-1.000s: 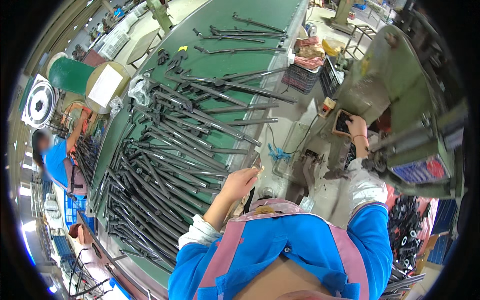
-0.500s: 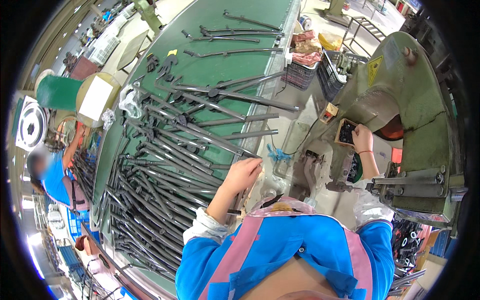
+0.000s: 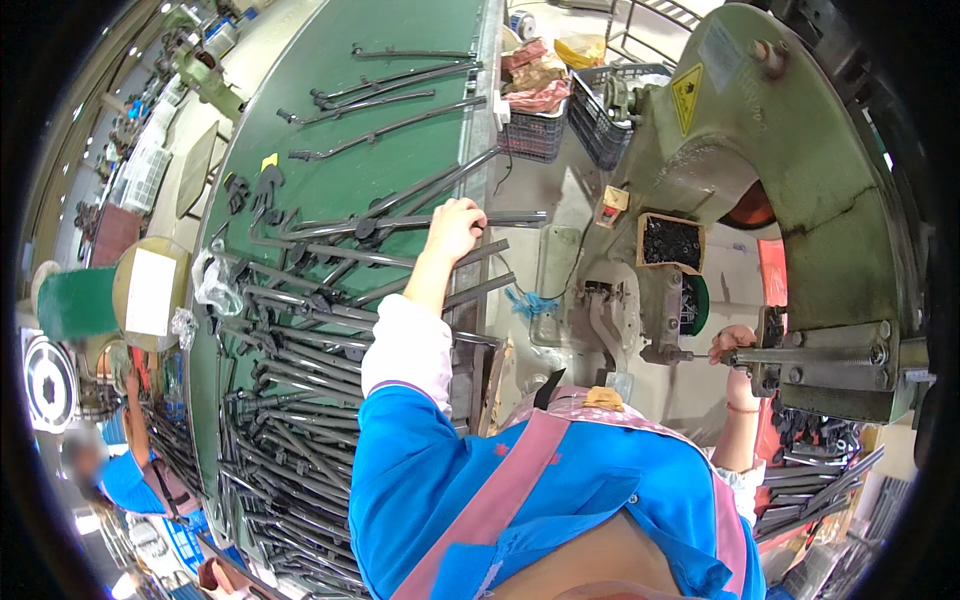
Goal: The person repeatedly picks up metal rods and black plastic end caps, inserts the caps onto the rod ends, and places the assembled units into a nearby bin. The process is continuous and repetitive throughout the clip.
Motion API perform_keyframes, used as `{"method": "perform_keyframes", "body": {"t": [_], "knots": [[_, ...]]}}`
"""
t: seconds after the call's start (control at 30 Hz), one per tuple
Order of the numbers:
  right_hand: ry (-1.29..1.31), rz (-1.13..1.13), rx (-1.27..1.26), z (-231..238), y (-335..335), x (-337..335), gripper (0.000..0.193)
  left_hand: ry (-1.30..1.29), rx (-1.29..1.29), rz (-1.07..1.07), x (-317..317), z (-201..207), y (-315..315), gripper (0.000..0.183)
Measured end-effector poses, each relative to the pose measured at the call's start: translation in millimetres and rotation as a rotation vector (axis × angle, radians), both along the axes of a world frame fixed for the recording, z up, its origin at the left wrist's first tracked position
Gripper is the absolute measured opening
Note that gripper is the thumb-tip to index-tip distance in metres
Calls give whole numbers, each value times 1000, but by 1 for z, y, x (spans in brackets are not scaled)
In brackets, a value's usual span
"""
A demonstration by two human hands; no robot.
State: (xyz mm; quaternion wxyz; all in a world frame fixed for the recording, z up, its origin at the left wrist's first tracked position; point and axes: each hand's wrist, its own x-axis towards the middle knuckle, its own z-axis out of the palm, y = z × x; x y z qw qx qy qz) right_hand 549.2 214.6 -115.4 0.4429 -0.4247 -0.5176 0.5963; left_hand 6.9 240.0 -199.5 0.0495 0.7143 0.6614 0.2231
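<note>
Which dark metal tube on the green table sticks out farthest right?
The long dark metal tube at your left hand; the other tubes end farther left.

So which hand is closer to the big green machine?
Right. The right hand is at the end of a metal rod on the green press machine; the left hand is farther off, at a black metal tube.

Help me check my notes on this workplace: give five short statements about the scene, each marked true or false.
1. The left hand is at a dark pipe. True.
2. A box holds small black parts. True.
3. The right hand is inside that box. False: it is by a metal bar of the green machine.
4. The machine's yellow sign is round. False: it is triangular.
5. In the picture, a blue rag lies left of the box. True.
</note>
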Motion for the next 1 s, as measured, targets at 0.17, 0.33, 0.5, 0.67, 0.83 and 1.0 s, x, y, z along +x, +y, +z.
{"method": "perform_keyframes", "body": {"t": [0.17, 0.33, 0.5, 0.67, 0.83, 1.0], "knots": [[-124, -73, -87, -25, -23, 8, 19, 46, -56, 5, 2, 8, 15, 28], [-653, -201, 305, -11, -45, -14, 17, 117, 176, -145, -15, 22, 0, 39], [-412, -352, 310, -12, -44, -30, 11, 347, 543, -34, -60, 111, -6, 51], [-424, -410, 314, -2, -51, -34, 11, 80, 861, 147, -87, 221, -15, 43], [-341, -421, 230, 19, -58, -43, 15, 21, 852, -144, -36, 283, -32, 41], [-424, -422, 323, 11, -51, -44, 9, 163, 300, -176, 18, 291, -59, 40]]}}
